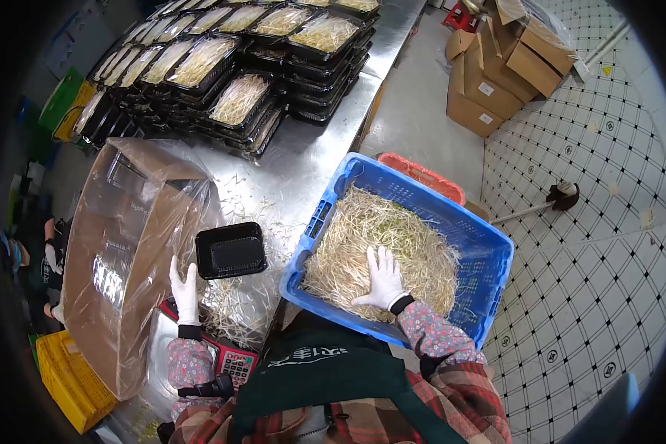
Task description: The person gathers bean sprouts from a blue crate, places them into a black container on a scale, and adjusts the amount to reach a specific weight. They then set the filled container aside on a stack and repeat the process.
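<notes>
My right hand [383,281], in a white glove, lies with spread fingers on the heap of bean sprouts [414,244] inside the blue crate [399,177]. It grips nothing that I can see. My left hand [186,292], also gloved, is raised beside the plastic-lined cardboard box [111,244], its fingers apart and holding nothing. Just right of that hand sits a bare black tray [231,251] on the metal table [303,166]. Loose sprouts [233,311] are scattered around the tray. Below my left hand is a red scale [237,362], partly hidden by my sleeve.
Stacked black trays of sprouts [240,100] fill the table's far side. A yellow crate [70,377] stands lower left. Behind the blue crate is a red basket [422,176]. Cardboard boxes [488,81] stand on the floor. At the left edge a co-worker's gloved hand [53,258] shows.
</notes>
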A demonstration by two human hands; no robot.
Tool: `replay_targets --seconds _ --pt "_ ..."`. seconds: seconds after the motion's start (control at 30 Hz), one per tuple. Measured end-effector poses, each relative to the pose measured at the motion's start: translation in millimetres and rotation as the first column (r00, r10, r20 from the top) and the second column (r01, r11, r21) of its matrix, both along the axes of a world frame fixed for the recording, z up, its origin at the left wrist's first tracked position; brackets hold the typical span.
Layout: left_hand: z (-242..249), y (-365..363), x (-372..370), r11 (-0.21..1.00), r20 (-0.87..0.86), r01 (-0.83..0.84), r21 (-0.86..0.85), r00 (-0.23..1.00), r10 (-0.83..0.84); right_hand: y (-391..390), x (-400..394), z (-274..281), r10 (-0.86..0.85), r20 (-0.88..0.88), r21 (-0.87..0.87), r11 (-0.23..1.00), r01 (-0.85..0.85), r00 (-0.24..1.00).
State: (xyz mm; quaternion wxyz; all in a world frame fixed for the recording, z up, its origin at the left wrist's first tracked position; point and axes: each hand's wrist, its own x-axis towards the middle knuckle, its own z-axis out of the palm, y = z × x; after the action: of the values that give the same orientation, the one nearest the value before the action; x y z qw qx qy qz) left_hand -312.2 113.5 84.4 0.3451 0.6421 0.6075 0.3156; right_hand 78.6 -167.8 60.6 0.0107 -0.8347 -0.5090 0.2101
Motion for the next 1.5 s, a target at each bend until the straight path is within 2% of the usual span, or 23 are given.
replay_targets --seconds 0.1,0.17,0.23,0.3,0.37,0.4,0.43,0.53,0.57,0.63,0.73,0.8,0.9,0.97,1.03,1.1,1.17,1.2,1.23,1.3,1.37,1.43,1.5 --pt "-17 -4 7 0.992 0.130 -0.023 -0.125 0.991 0.039 2 10 -9 0.067 0.096 -0.056 0.996 -0.062 0.993" --pt "-21 -8 15 0.959 0.265 -0.060 -0.276 0.955 0.136 11 37 -30 0.066 -0.071 -0.090 0.993 -0.072 0.995" --pt "-33 -5 15 0.937 0.411 0.005 -0.350 0.900 0.148 33 62 -22 -0.022 -0.136 -0.226 0.974 -0.009 0.990" --pt "-40 -6 23 0.932 0.333 -0.114 -0.343 0.914 0.234 39 77 -27 -0.074 -0.174 -0.138 0.989 0.050 0.982" --pt "-43 -10 29 0.914 0.386 -0.077 -0.398 0.890 0.243 42 78 -24 -0.078 -0.162 -0.126 0.990 0.058 0.984" --pt "-51 -10 31 0.927 0.420 -0.097 -0.363 0.870 0.256 43 76 -16 -0.071 -0.177 -0.164 0.986 0.042 0.982" --pt "-55 -11 32 0.893 0.408 -0.154 -0.424 0.847 0.340 42 75 -12 -0.063 -0.193 -0.202 0.979 0.023 0.979" --pt "-58 -19 42 0.885 0.438 -0.292 -0.362 0.785 0.438 29 81 -5 -0.081 -0.201 -0.100 0.993 0.062 0.976" --pt "-83 -12 34 0.921 0.511 -0.322 -0.220 0.766 0.390 23 83 2 -0.073 -0.188 -0.034 0.997 0.068 0.979" --pt "-59 -25 45 0.930 0.638 -0.347 -0.123 0.690 0.342 11 94 11 -0.071 -0.340 0.119 0.986 0.118 0.938" --pt "-48 -36 46 0.916 0.639 -0.398 -0.056 0.690 0.339 4 102 5 -0.031 -0.372 0.114 0.990 0.078 0.928" --pt "-17 -45 62 0.909 0.642 -0.417 -0.004 0.696 0.322 10 102 17 0.099 -0.102 -0.088 0.990 -0.108 0.990" --pt "51 -70 91 0.898 0.542 -0.418 0.135 0.790 0.286 24 93 59 0.099 -0.067 -0.041 0.994 -0.102 0.993" --pt "82 -80 107 0.838 0.326 -0.335 0.430 0.924 0.201 42 84 69 0.168 0.035 0.073 0.983 -0.171 0.985" --pt "116 -95 125 0.729 0.135 -0.167 0.664 0.985 0.103 66 62 101 0.289 0.171 0.135 0.940 -0.313 0.942" --pt "146 -111 136 0.601 -0.157 0.056 0.797 0.981 0.117 90 32 127 0.362 0.224 0.188 0.895 -0.404 0.905" --pt "157 -128 144 0.615 -0.271 0.170 0.770 0.960 0.075 115 -5 140 0.463 0.343 0.237 0.800 -0.552 0.817" --pt "162 -137 144 0.654 -0.338 0.227 0.721 0.940 0.046 123 -31 154 0.496 0.333 0.327 0.737 -0.592 0.802" --pt "166 -145 139 0.693 -0.402 0.280 0.664 0.916 0.015 131 -59 168 0.534 0.347 0.323 0.704 -0.632 0.771" --pt "148 -150 114 0.698 -0.480 0.314 0.644 0.876 0.049 153 -113 169 0.599 0.376 0.427 0.565 -0.706 0.707" --pt "130 -153 71 0.792 -0.310 0.167 0.587 0.950 0.030 167 -169 177 0.669 0.349 0.421 0.513 -0.748 0.656" --pt "104 -157 15 0.818 -0.073 -0.030 0.575 0.994 0.087 176 -226 177 0.763 0.364 0.534 0.298 -0.791 0.534" --pt "87 -165 -35 0.838 0.187 -0.232 0.495 0.970 0.158 182 -284 178 0.850 0.301 0.518 0.236 -0.822 0.433"
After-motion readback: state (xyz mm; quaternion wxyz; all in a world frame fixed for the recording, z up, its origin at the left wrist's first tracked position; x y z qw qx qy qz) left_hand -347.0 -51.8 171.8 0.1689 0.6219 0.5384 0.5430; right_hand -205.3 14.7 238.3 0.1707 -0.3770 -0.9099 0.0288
